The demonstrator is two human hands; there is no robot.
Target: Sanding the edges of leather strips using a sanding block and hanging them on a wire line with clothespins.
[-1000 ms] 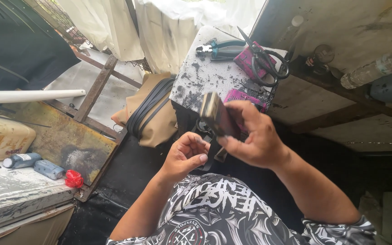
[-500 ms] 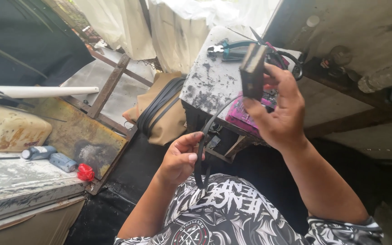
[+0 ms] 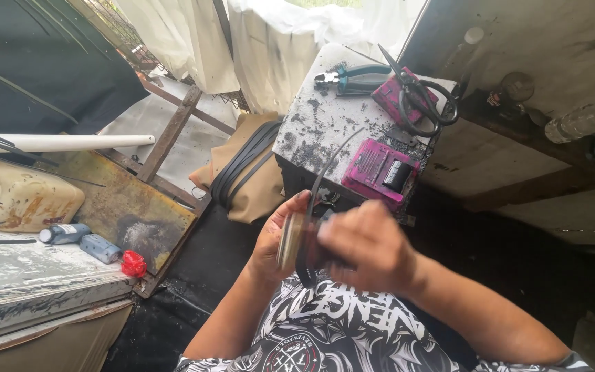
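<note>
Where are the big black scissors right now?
In the head view, the black scissors lie at the upper right on the far end of the small spattered white table, on top of a pink block, just right of the teal-handled pliers.

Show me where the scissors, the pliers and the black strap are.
scissors [image 3: 427,103]: head view, on the black handles near the pivot.
pliers [image 3: 352,78]: head view, on the teal grips.
black strap [image 3: 326,165]: head view, on the curved stretch rising above the left hand [image 3: 277,238].

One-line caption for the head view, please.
Left hand and right hand grip a black strap and a small flat piece before a stained block bearing pliers and scissors.
</note>
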